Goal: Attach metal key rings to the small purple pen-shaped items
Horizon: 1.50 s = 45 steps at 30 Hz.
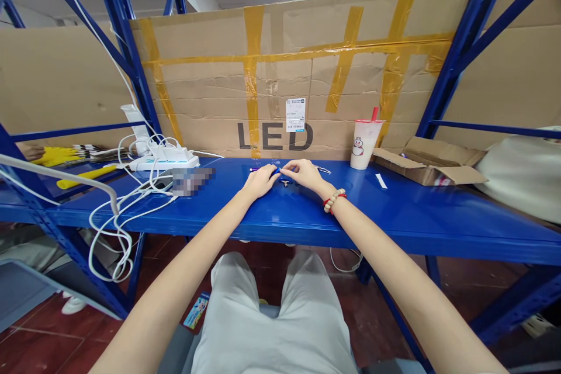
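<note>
My left hand is closed on a slim, dark blue pen-like piece, whose one end sticks out past its far left side. A brighter blue end shows between my two hands, at the fingertips. There the thumb and finger of my right hand are pinched together on it. My fingers hide most of the piece, so its exact kind is unclear. Just below lie small dark metal bits on the blue shelf top. Beyond my right hand is a small silvery metal clasp.
To the right stand a drink cup with a red straw and an open cardboard box, with a white strip in front. At left, white cables tangle around a power strip. A cardboard wall closes the back.
</note>
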Motion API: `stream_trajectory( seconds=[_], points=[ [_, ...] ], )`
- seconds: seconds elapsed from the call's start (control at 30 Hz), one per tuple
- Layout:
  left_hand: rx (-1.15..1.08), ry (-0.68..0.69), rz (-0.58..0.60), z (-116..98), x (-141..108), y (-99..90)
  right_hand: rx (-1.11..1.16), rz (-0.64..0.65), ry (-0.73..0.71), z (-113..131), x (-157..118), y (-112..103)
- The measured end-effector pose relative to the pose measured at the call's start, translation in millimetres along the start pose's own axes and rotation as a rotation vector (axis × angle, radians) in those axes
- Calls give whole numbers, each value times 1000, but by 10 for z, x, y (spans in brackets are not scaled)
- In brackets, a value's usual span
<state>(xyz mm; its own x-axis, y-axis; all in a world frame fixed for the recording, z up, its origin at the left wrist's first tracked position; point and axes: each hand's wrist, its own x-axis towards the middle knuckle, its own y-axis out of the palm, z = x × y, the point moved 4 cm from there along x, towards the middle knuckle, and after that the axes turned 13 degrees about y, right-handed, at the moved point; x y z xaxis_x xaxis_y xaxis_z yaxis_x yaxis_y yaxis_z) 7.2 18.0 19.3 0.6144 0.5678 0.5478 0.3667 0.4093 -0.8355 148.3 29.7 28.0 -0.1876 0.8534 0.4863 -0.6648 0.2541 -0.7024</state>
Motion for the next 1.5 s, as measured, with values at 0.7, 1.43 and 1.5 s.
stream_trajectory(
  seconds=[0.7,1.43,1.5],
  points=[
    [39,-39,0,-37,-6,-22,-216,214,62,-167,16,109],
    [29,-42,11,-14,-1,-3,-182,232,80,-236,46,186],
    [27,-42,17,-16,-4,-6,-190,230,91,-205,27,158]
  ],
)
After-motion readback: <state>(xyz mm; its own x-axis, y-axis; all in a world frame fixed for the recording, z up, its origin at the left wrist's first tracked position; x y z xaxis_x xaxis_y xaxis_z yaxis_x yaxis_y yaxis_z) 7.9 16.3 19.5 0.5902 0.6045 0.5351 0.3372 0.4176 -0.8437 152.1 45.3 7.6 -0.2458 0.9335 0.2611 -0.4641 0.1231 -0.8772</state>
